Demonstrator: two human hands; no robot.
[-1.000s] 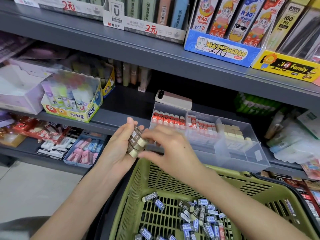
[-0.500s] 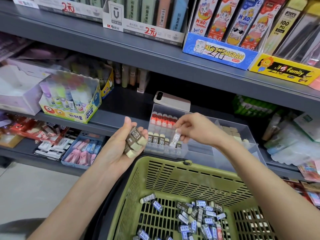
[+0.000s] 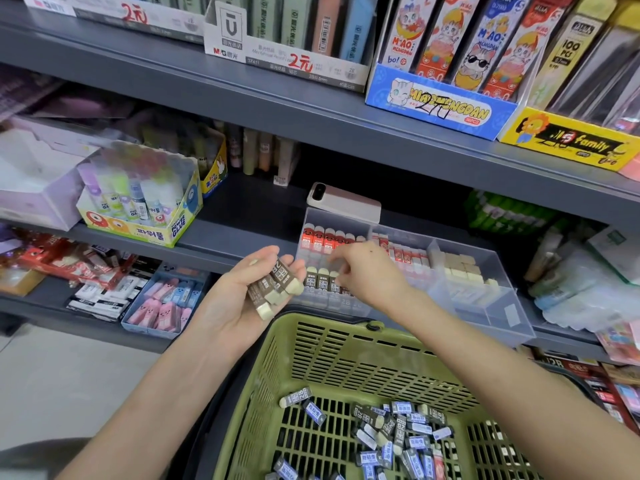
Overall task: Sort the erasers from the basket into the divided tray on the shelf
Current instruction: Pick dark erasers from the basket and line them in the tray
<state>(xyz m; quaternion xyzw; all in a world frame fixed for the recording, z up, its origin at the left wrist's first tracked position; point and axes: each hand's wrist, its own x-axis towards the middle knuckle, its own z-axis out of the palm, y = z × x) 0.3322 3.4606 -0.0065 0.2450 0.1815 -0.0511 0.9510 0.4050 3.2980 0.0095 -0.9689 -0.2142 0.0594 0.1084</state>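
The left hand (image 3: 235, 299) is palm up, in front of the shelf and above the far left corner of the basket. Its fingers and thumb curl round a little stack of brown paper-wrapped erasers with cream ends (image 3: 273, 289).

The right hand (image 3: 367, 275) reaches over the front of the clear plastic divided tray (image 3: 502, 317), which sits on the dark grey metal shelf (image 3: 249, 209). Its fingers bend down into the left part of the tray. They are blurry, so I cannot tell if they pinch an eraser or not.

In the left part of the tray, a row of red-wrapped erasers (image 3: 325, 240) stands at the back. A row of brown-wrapped erasers (image 3: 322, 280) stands at the front, just beside the fingers of the right hand. The middle part holds red and white erasers (image 3: 405, 254). The right part holds plain cream blocks (image 3: 460, 268).

The green plastic basket with slotted sides (image 3: 346, 358) is below both hands, close to the person. Many loose erasers in dark and blue wrappers (image 3: 398, 434) lie in a heap on its bottom.

A pink and white phone (image 3: 346, 202) lies flat just behind the tray. A yellow card box of glue sticks (image 3: 138, 209) stands to the left on the same shelf. On the shelf below sits a small blue box of pink and blue erasers (image 3: 166, 299).
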